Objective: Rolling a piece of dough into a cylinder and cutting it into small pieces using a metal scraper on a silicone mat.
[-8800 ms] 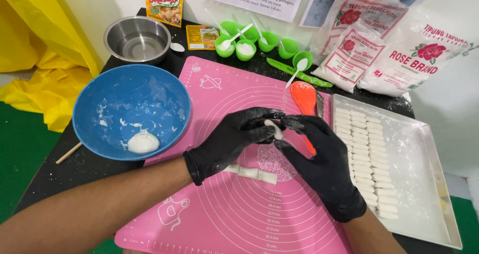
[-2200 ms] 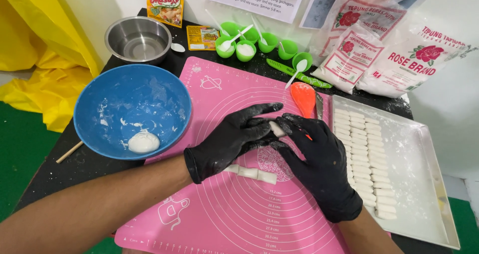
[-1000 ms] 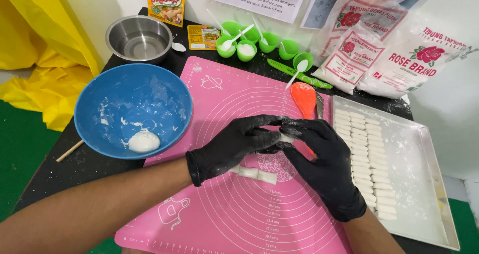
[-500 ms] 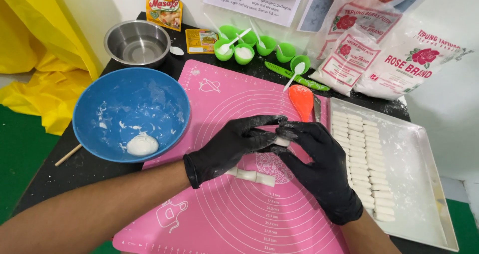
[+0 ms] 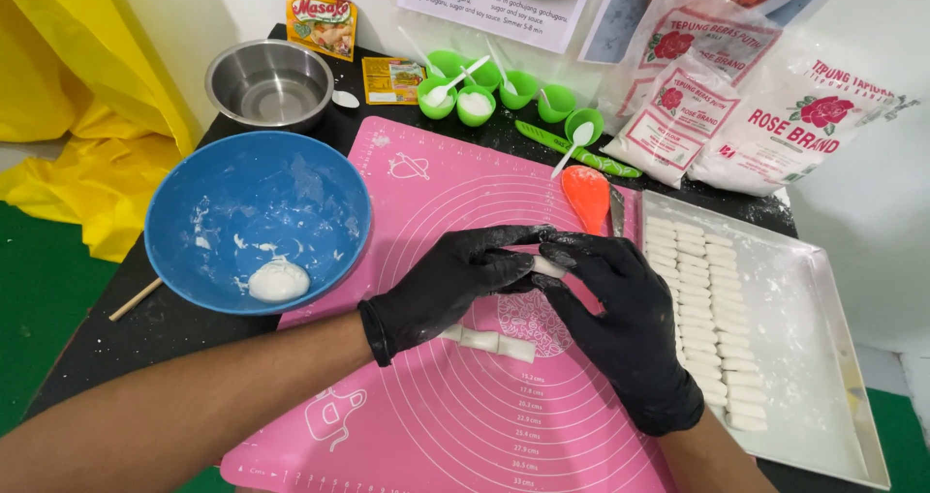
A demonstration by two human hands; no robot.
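Both hands have edged slightly toward the pink mat's (image 5: 426, 212) middle. The left hand (image 5: 455, 285) and right hand (image 5: 620, 323) pinch a small white dough piece (image 5: 548, 266), apparently rolling it, above cut dough pieces (image 5: 489, 339).

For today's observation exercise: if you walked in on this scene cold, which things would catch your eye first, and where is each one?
First, the two black-gloved hands at the centre of the pink silicone mat, the left hand and right hand pinching a small white dough piece between them. Next, the blue bowl at left, with a white dough lump inside. At right, a metal tray holds neat rows of cut dough pieces.
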